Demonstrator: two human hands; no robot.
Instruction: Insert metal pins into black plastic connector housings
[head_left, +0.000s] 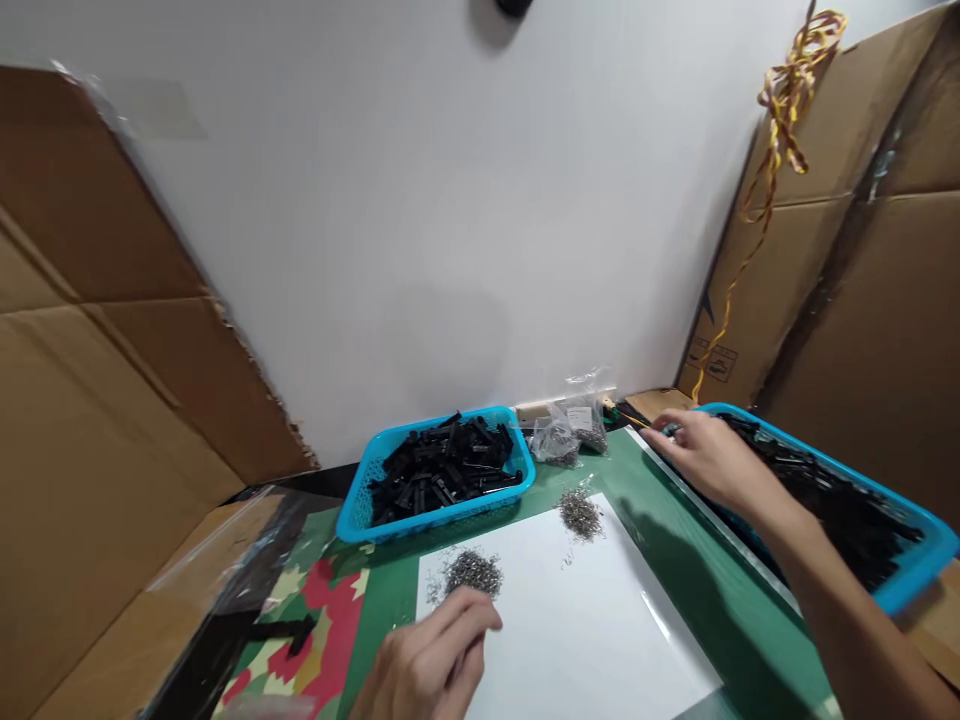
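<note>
My left hand point(439, 660) is over the near left part of a white sheet point(555, 620), its fingers curled together just below a pile of small dark metal pieces point(473, 572). Whatever its fingertips hold, if anything, is hidden. My right hand point(694, 450) is raised at the right, by the far end of a blue basket point(919, 555) of long black parts. Its thumb and fingers are pinched near a thin yellow-tipped item; the grip is too small to make out. A second pile of small metal pieces point(580, 514) lies at the sheet's far edge.
Behind the sheet is a blue basket point(439, 517) of black parts, beside plastic bags point(559, 437). A black part point(296, 632) lies on patterned cloth at left. Cardboard stands on both sides; a yellow cord point(780, 120) hangs at right.
</note>
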